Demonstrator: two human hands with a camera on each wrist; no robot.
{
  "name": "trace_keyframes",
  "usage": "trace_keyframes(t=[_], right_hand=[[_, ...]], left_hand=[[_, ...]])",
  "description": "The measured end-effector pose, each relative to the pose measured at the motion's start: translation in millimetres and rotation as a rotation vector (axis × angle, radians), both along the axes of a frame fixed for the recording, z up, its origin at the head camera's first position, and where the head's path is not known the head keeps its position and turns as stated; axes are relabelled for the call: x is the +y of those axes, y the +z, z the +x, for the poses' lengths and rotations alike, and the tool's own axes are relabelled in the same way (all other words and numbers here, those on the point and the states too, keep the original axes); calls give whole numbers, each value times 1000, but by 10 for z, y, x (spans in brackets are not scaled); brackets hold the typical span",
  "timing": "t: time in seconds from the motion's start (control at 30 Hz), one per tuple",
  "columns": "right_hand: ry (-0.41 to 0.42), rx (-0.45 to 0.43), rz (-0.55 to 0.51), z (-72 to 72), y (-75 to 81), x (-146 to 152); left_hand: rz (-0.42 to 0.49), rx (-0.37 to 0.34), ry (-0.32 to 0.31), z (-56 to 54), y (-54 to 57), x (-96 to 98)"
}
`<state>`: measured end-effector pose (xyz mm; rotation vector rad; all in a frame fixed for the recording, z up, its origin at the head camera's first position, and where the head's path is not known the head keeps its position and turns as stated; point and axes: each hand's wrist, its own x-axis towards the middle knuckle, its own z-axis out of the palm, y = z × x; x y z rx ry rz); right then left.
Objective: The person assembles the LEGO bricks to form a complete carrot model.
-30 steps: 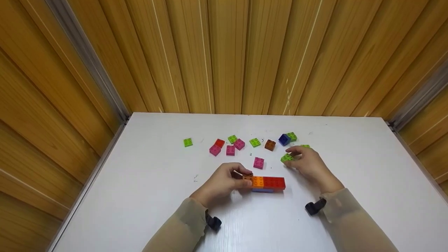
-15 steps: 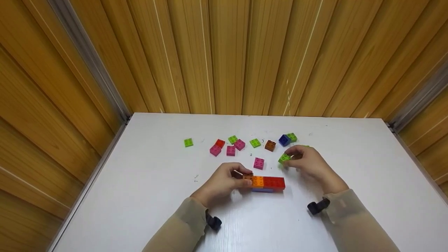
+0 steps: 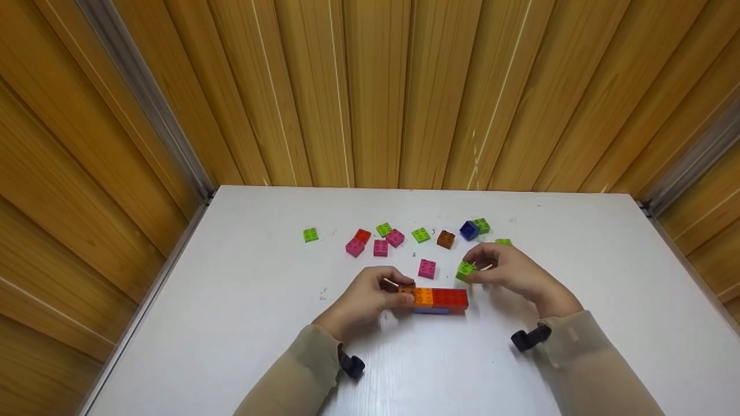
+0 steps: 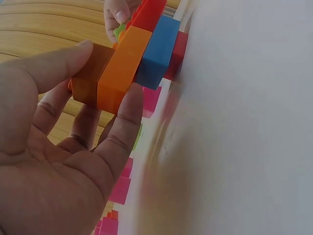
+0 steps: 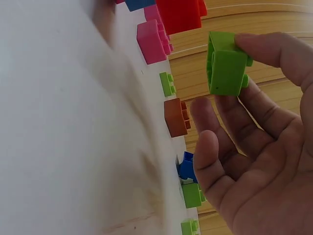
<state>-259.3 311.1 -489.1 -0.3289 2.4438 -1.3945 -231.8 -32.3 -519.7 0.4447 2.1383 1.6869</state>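
Note:
My left hand [image 3: 367, 297] grips the left end of a toy brick assembly, thumb and fingers at its brown brick [image 4: 90, 73] and orange brick [image 4: 122, 68]. A long red brick [image 3: 451, 298] continues that upper row to the right. Beneath it, the left wrist view shows a blue brick [image 4: 159, 49] and another red brick [image 4: 179, 54] lower down. My right hand [image 3: 514, 274] pinches a green toy brick [image 5: 227, 66] between thumb and fingers, its hollow underside facing left in the right wrist view. This brick is just behind the assembly's right end.
A pink brick [image 3: 427, 268] lies right behind the assembly. Farther back on the white table [image 3: 260, 346] are several loose bricks, among them a brown brick [image 3: 446, 239], a blue brick [image 3: 469, 230] and a green brick [image 3: 310, 234]. Wood-patterned panels [image 3: 376, 98] rise behind.
My right hand has moved left and toward me with the green brick, nearer the assembly. My left hand and the assembly have stayed nearly in place.

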Motion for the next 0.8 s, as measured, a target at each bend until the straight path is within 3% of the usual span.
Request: trace_keyframes(t=[0.33,0.8], right_hand=[[122,-12,51,16,-15,-17],[260,-38,-6,19,-60,17]], left_hand=[[11,-16,0,-7,-11,-2],[-2,4,-9,-11,-13,-4]])
